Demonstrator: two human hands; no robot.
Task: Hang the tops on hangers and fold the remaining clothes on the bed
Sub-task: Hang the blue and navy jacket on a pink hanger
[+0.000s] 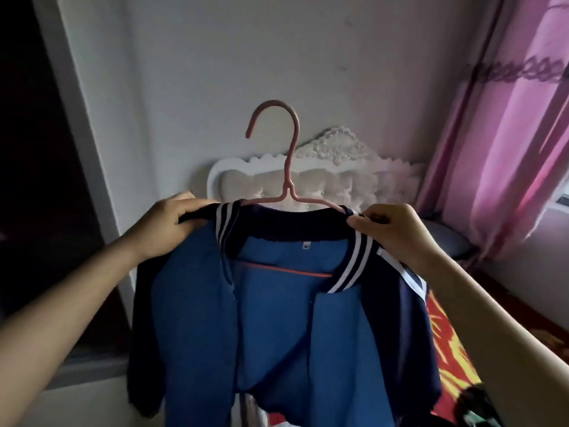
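Observation:
A blue jacket (pixel 277 328) with navy sleeves and a navy, white-striped collar hangs open in front of me, held up in the air. A pink hanger (pixel 289 167) sits inside its neck, hook upward; the hanger's arms are mostly hidden under the collar. My left hand (pixel 163 226) grips the left shoulder of the jacket at the collar. My right hand (pixel 397 232) pinches the right shoulder by the striped collar, over the hanger's end.
A bed with a red and yellow patterned cover (pixel 446 340) lies below right, with a white padded headboard (pixel 332 177) against the wall. Pink curtains (pixel 517 118) hang at the right. A dark window (pixel 34 180) is at the left. Dark clothing (pixel 480 405) lies at the lower right.

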